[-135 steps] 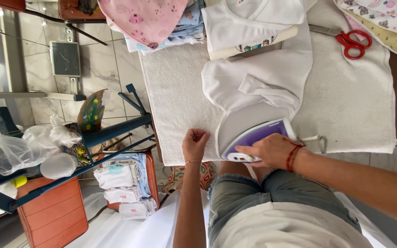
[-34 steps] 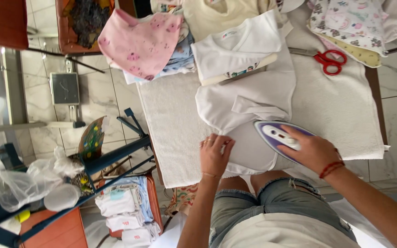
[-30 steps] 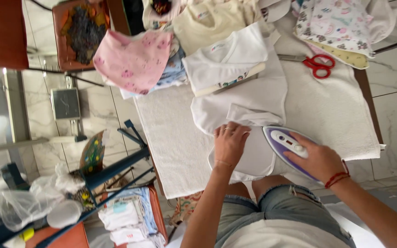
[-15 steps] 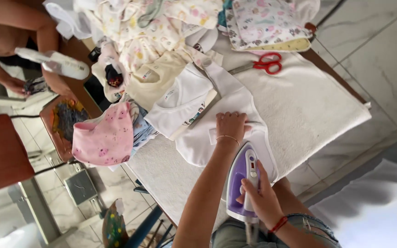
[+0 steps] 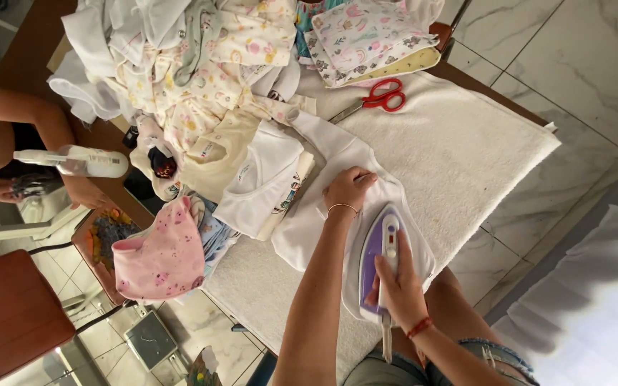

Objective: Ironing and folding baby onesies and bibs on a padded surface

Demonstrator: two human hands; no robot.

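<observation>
A small white baby garment (image 5: 323, 214) lies flat on a white towel (image 5: 466, 150) that covers the table. My left hand (image 5: 348, 187) presses down on the garment near its upper part, fingers curled on the cloth. My right hand (image 5: 400, 286) grips the handle of a purple and white iron (image 5: 379, 254), which rests on the lower part of the same garment. A red bracelet sits on my right wrist.
Red-handled scissors (image 5: 380, 98) lie on the towel's far side. Folded white clothes (image 5: 266, 179), a pink piece (image 5: 159, 257) and a heap of printed baby clothes (image 5: 202, 64) crowd the left. Another person's hand holds a white spray bottle (image 5: 80, 161) at the left edge.
The view has swung round and now shows more of the clothes pile and the other person. My right hand has slid the iron down the garment; my left hand stays pressed on it.
</observation>
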